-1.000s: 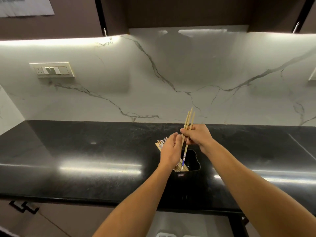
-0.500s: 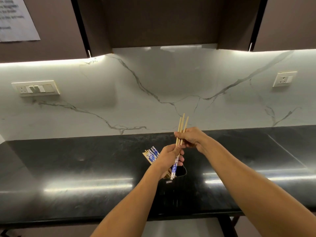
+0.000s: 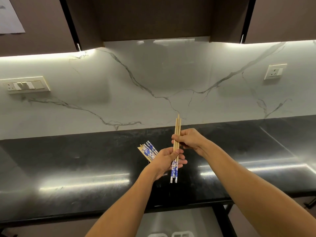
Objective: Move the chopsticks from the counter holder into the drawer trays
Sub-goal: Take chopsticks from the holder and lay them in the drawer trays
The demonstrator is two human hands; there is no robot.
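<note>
Bundle of chopsticks (image 3: 176, 147): held over the black counter (image 3: 85, 159), long axis near upright, plain wooden tips up, blue-patterned ends down. Right hand (image 3: 189, 139) pinches the bundle at its upper half, fingers curled tight round it. Left hand (image 3: 166, 159) sits just below, thumb and fingers closed on the lower shafts. Both hands are on the same bundle, left nearer me.

Second sheaf (image 3: 147, 150) fans up-left from behind the left hand. Its lower ends are hidden, so I cannot tell whether it stands in the holder. The holder is lost in the dark under the hands.

White tray shapes (image 3: 182, 234) show at the bottom edge, below the counter lip. My read: the bundle must drop toward me and tip to horizontal. The right hand is best placed to carry it.
</note>
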